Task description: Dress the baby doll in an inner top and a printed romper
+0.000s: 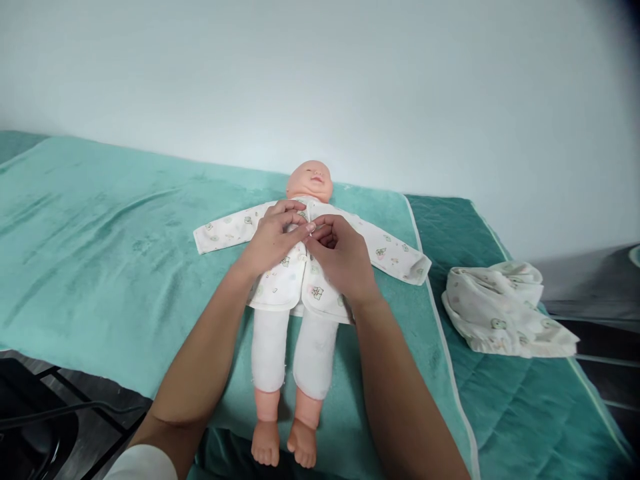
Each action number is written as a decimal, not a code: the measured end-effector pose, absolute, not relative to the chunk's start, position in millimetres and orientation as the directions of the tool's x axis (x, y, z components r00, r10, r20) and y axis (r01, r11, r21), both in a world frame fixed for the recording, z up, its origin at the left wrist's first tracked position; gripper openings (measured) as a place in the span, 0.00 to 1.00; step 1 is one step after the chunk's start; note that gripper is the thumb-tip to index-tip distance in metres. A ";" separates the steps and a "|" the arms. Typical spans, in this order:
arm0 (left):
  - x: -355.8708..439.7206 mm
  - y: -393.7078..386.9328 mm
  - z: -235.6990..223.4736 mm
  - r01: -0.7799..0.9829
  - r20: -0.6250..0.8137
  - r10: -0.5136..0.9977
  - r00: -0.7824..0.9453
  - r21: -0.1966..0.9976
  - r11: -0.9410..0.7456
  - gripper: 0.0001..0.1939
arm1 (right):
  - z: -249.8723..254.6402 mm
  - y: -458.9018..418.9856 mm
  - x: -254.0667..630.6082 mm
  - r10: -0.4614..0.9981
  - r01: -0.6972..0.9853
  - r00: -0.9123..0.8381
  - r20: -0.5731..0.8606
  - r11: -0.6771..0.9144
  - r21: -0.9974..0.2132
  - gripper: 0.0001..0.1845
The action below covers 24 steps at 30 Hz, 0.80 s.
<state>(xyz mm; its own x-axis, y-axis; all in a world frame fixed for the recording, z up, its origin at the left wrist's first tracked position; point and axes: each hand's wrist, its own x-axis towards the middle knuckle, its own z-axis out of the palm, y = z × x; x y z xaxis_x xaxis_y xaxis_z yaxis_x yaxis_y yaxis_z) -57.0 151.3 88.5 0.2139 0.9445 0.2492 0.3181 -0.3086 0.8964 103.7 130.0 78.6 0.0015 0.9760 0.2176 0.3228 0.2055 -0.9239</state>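
Observation:
A baby doll (310,181) lies on its back, its feet toward me. It wears a white baby jacket (316,292) printed with small animals, sleeves spread to both sides, and white leggings (269,348). On its chest, my left hand (279,230) pinches the jacket's front edge between thumb and fingers. My right hand (343,253) meets it there, thumb and forefinger closed on the same front opening. A tiny white spot shows between the fingertips; whether it is a fastener I cannot tell. Below the hands the two front panels lie side by side.
Under the doll is a light green blanket (100,267), over a darker green quilted pad (520,407). To the right lies a bundled white printed cloth garment (505,310). A pale wall (320,80) rises behind. At lower left stands a black object (35,427) beside dark metal bars.

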 end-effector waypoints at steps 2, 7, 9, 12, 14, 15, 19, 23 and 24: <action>-56.6 150.1 89.5 0.314 0.231 0.949 0.214 0.904 -0.290 0.09 | 80.6 128.5 102.8 0.973 0.368 -0.013 0.231 0.219 -0.903 0.11; -55.0 150.3 89.7 0.285 0.199 0.965 0.171 0.928 -0.241 0.06 | 85.5 124.3 100.9 0.975 0.430 -0.039 0.217 0.213 -0.877 0.12; -55.5 150.8 89.6 0.277 0.197 0.969 0.152 0.932 -0.233 0.06 | 86.9 122.8 100.3 0.976 0.440 -0.041 0.215 0.211 -0.873 0.12; -58.6 150.8 89.8 0.219 0.161 0.975 0.153 0.957 -0.192 0.06 | 88.5 121.4 100.2 0.978 0.451 -0.043 0.202 0.199 -0.870 0.15; -61.4 150.6 89.9 0.155 0.141 0.974 0.178 0.973 -0.170 0.06 | 88.6 121.2 100.6 0.979 0.447 -0.051 0.197 0.198 -0.872 0.17; -62.6 150.6 89.9 0.126 0.140 0.971 0.193 0.978 -0.166 0.06 | 88.4 121.4 100.9 0.979 0.446 -0.055 0.197 0.201 -0.872 0.18; -63.4 149.9 90.0 0.120 0.140 0.969 0.204 0.979 -0.167 0.06 | 86.5 121.6 101.7 0.978 0.460 -0.067 0.198 0.206 -0.864 0.19; -61.7 148.3 90.0 0.221 0.178 0.972 0.156 0.952 -0.210 0.02 | 90.4 114.4 100.5 0.973 0.542 -0.058 0.222 0.217 -0.812 0.16; -61.9 147.9 89.6 0.224 0.193 0.970 0.147 0.949 -0.222 0.02 | 92.9 110.8 100.2 0.971 0.583 -0.052 0.234 0.220 -0.783 0.15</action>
<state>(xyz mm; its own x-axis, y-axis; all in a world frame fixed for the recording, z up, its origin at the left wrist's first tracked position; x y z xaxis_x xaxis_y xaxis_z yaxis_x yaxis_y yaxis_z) -61.9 147.9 89.6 0.1473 0.9702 0.1926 0.2238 -0.2224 0.9489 100.2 110.8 92.9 -0.0517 0.9709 0.2339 0.5825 0.2195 -0.7826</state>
